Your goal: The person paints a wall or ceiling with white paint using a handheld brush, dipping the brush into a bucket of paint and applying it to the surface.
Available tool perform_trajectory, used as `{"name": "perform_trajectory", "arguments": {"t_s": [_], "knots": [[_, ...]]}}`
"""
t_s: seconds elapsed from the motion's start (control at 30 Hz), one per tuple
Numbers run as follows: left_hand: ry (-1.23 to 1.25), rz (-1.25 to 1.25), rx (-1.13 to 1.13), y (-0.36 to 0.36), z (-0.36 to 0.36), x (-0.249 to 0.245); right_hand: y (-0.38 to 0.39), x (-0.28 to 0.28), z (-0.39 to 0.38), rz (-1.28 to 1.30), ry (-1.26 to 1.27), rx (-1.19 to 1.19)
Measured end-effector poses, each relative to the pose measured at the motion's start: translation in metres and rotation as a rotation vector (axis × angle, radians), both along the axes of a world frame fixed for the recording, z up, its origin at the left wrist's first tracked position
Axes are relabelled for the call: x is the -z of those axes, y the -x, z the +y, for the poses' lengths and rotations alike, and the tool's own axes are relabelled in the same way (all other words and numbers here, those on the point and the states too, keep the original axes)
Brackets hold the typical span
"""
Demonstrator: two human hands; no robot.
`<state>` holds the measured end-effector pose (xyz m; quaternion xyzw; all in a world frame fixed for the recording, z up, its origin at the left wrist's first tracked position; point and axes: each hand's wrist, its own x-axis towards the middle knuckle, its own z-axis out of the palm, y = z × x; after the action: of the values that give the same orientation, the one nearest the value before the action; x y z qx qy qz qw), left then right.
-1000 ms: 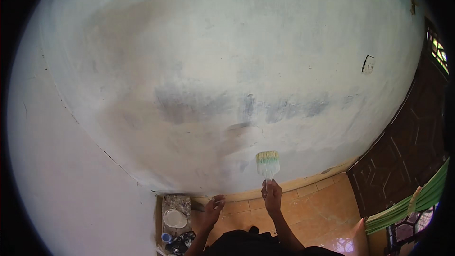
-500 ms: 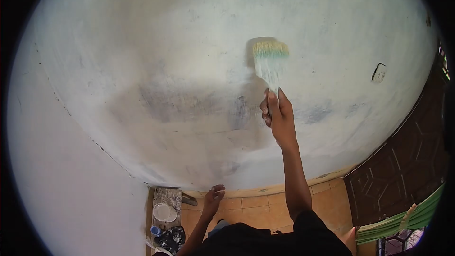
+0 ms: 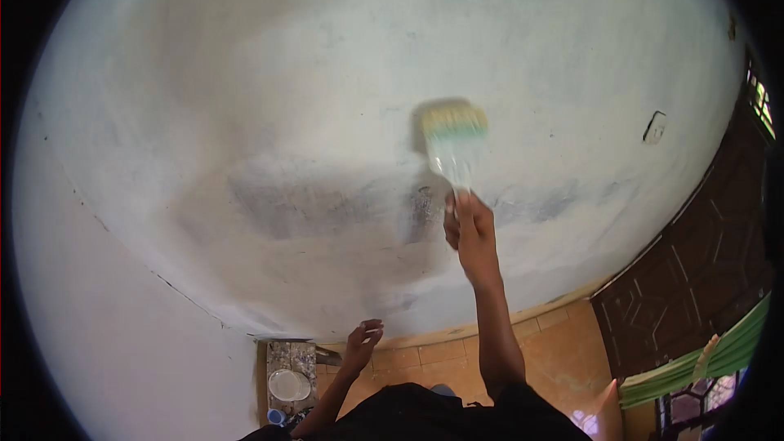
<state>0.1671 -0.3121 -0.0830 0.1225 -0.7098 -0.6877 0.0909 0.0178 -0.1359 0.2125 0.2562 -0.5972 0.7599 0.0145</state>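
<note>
**A:** Where is the brush sitting?

**B:** The brush (image 3: 454, 135) is pointing bristles-up at one o'clock from the picture's centre, in front of a pale wall (image 3: 245, 73). It is blurring, so I cannot tell whether the bristles are touching the wall. A shadow is falling just beside them at nine o'clock.

**A:** What is holding it?

**B:** The right hand (image 3: 469, 233) is wrapping all its fingers tight around the handle, at six o'clock of the bristles. Its bare arm is reaching up from the bottom edge.

**A:** And the other hand?

**B:** The left hand (image 3: 362, 341) is hanging low at six o'clock of the centre, well apart from the brush. Its fingers are curling loosely and holding nothing. It is hovering near the line where the wall is meeting the floor (image 3: 563, 343).

**A:** What is lying around them?

**B:** A grey patch (image 3: 310, 204) is spreading across the wall at nine o'clock of the right hand. A socket (image 3: 655, 126) is sitting on the wall at three o'clock of the brush. A dark door (image 3: 694, 278) is standing at four o'clock of the centre, with a green cloth (image 3: 694, 363) stretching across below it. At seven o'clock, a spattered board (image 3: 287, 354) is lying on the orange-tiled floor against the wall, carrying a white disc (image 3: 286, 385).
</note>
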Motion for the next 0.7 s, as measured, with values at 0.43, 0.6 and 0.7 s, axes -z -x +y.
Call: {"name": "perform_trajectory", "arguments": {"t_s": [0.43, 0.6, 0.7], "knots": [[-0.091, -0.031, 0.041, 0.005, -0.009, 0.001, -0.02, 0.045, -0.029, -0.189, 0.058, -0.013], [-0.053, -0.055, 0.055, -0.002, -0.015, 0.001, 0.001, 0.0, -0.036, -0.027, -0.005, -0.014], [-0.042, -0.024, 0.042, 0.004, -0.018, -0.001, -0.008, 0.053, -0.039, -0.146, -0.063, 0.002]]}}
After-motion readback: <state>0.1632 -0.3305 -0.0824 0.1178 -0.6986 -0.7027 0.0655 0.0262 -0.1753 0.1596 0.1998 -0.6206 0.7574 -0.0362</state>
